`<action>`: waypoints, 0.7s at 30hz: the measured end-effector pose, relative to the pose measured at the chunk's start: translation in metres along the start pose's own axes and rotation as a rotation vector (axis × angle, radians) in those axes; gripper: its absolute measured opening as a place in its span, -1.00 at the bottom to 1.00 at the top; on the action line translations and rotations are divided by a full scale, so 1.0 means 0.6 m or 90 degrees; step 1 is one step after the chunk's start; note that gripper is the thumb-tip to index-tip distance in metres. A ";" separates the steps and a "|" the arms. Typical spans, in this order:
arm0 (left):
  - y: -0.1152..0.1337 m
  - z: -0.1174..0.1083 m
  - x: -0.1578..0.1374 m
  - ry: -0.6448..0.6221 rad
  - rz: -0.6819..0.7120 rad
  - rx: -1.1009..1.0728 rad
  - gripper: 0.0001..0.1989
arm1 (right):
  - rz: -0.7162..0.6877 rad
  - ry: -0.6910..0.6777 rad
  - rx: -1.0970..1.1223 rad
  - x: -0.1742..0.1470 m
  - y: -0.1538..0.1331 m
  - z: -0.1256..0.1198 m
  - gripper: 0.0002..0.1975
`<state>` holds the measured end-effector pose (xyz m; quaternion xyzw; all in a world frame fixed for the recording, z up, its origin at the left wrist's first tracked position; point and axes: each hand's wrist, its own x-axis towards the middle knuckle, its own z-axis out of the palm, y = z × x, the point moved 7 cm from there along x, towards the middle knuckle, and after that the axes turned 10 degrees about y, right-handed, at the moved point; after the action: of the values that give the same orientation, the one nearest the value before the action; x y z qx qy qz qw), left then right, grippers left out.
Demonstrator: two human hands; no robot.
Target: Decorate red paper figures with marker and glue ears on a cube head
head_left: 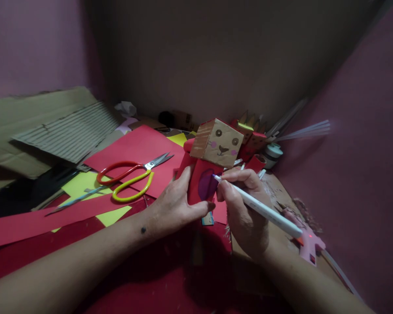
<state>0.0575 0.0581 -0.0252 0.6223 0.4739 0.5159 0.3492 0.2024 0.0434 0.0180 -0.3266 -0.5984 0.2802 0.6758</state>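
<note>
My left hand [178, 200] is wrapped round the red body of a paper figure [196, 185], with the thumb across its lower front. The figure has a cardboard box head [224, 141] drawn with round eyes, pink cheeks, a nose and a mouth. In my right hand [247, 209] is a white marker [265, 211], pinched near its tip. The tip meets a purple oval [207, 184] on the red front. Left of the figure, scissors [134, 176] with one red and one yellow handle lie open on red paper [131, 148].
Corrugated cardboard [68, 135] leans at the far left. Below the scissors are yellow paper pieces [113, 214], a red strip [52, 220] and a thin blue pencil-like stick [81, 198]. A pink glue gun [309, 244] lies at right, near a small lidded jar [273, 152] and clear sticks [308, 128].
</note>
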 end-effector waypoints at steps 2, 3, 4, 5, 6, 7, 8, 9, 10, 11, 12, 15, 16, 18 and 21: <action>0.001 0.000 0.000 0.001 0.002 0.005 -0.44 | 0.000 -0.001 0.002 -0.001 0.000 0.000 -0.92; 0.001 0.000 0.000 0.002 0.002 0.008 -0.43 | 0.001 -0.002 0.002 -0.001 0.000 0.000 -0.92; 0.001 0.000 0.000 0.003 0.002 0.010 -0.43 | -0.001 -0.002 0.003 -0.001 0.000 0.000 -0.92; 0.000 0.000 0.000 0.002 0.002 0.011 -0.42 | -0.002 -0.002 0.004 -0.001 0.000 0.000 -0.93; -0.001 0.000 0.000 0.002 0.001 0.011 -0.42 | -0.005 -0.002 0.005 -0.001 0.000 0.000 -0.93; -0.002 0.000 0.000 0.002 0.000 0.011 -0.41 | -0.006 -0.002 0.004 -0.001 0.000 -0.001 -0.93; -0.003 0.000 0.000 0.002 0.000 0.011 -0.42 | -0.007 -0.003 0.002 -0.001 0.000 -0.002 -0.93; -0.004 0.000 0.000 0.003 0.001 0.010 -0.42 | -0.008 -0.002 0.000 -0.001 0.001 -0.003 -0.93; -0.004 0.000 0.001 0.003 0.004 0.010 -0.42 | -0.008 -0.003 -0.002 0.000 0.001 -0.003 -0.93; -0.003 -0.001 0.001 0.005 0.007 0.009 -0.42 | -0.006 -0.003 -0.006 0.000 0.001 -0.004 -0.93; -0.002 -0.001 0.001 0.006 0.010 0.008 -0.43 | -0.004 -0.002 -0.008 0.000 0.002 -0.004 -0.93; -0.002 -0.001 0.001 0.006 0.015 0.009 -0.42 | 0.001 -0.001 -0.006 -0.001 0.003 -0.002 -0.92; -0.003 -0.001 0.001 0.007 0.014 0.010 -0.42 | 0.002 -0.001 -0.004 -0.001 0.003 -0.002 -0.92; -0.007 0.000 0.002 0.008 0.011 0.009 -0.41 | 0.000 0.001 -0.003 -0.001 0.003 -0.001 -0.93; -0.013 0.002 0.002 0.007 0.011 -0.002 -0.40 | -0.003 0.000 -0.016 0.000 0.002 -0.002 -0.94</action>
<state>0.0567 0.0617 -0.0323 0.6228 0.4698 0.5231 0.3430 0.2036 0.0441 0.0168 -0.3337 -0.6024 0.2712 0.6725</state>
